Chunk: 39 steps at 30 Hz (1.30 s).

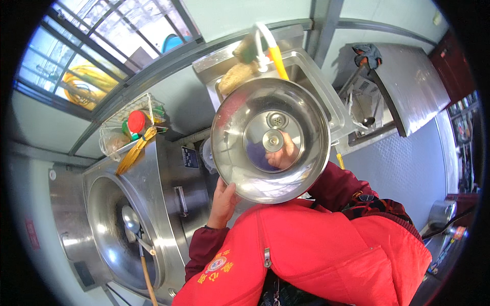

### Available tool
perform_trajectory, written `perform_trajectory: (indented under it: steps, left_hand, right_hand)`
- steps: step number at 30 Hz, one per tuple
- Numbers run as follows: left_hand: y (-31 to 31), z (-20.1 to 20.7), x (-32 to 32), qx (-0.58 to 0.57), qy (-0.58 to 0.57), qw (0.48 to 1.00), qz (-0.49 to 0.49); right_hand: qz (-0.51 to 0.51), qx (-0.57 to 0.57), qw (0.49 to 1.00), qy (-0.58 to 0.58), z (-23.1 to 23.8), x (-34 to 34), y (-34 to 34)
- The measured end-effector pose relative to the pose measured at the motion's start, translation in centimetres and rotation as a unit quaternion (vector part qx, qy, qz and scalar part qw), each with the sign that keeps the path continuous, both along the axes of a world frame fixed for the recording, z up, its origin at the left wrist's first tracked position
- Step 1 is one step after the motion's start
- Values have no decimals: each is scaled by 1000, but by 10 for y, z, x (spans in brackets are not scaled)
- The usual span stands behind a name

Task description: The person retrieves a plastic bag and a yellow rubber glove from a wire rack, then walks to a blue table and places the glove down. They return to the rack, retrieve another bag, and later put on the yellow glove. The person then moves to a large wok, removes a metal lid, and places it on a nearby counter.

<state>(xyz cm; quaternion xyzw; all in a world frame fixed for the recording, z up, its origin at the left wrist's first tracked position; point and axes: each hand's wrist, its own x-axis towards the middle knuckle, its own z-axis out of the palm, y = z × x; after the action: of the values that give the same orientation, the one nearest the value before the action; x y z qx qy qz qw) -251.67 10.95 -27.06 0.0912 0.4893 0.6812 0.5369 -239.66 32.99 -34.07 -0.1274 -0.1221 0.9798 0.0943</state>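
A large round steel pot lid [232, 127] with a see-through middle is in front of me, over the sink's near part. Its hollow underside seems to face me. My left hand [224, 201] grips the rim at the lower left, thumb on the near side. My right hand [284, 153] shows through the clear middle, behind the lid, its fingers closed around the central knob [273, 140]. Through the same window the round sink drain [277, 120] can be seen. My right forearm passes behind the lid's lower right edge.
Behind the lid are a steel sink [334, 109], a white-and-yellow tap [275, 56] and a tan lump [237, 76]. To the left, a wok [109, 229] holds a ladle [131, 219]; a wire basket [115, 135] with a red-capped container stands behind it. At right is a steel cover [411, 81].
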Motion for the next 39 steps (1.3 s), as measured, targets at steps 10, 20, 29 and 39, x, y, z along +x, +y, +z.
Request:
perform_trajectory:
  steps: [10, 20, 29, 39]
  left_hand:
    - [16, -19, 2, 2, -44, 992, -120]
    - [41, -38, 26, -56, 27, 993, -96]
    - [146, -44, 112, -57, 62, 990, -111]
    - [225, -46, 223, -110, 91, 984, -102]
  right_hand:
    - [-209, -2, 978, 24, -7, 92, 15]
    - [-463, 453, 655, -388, 88, 219, 68]
    - [-375, 603, 279, -647, 117, 362, 195]
    - [-231, 566, 229, -757, 60, 510, 392]
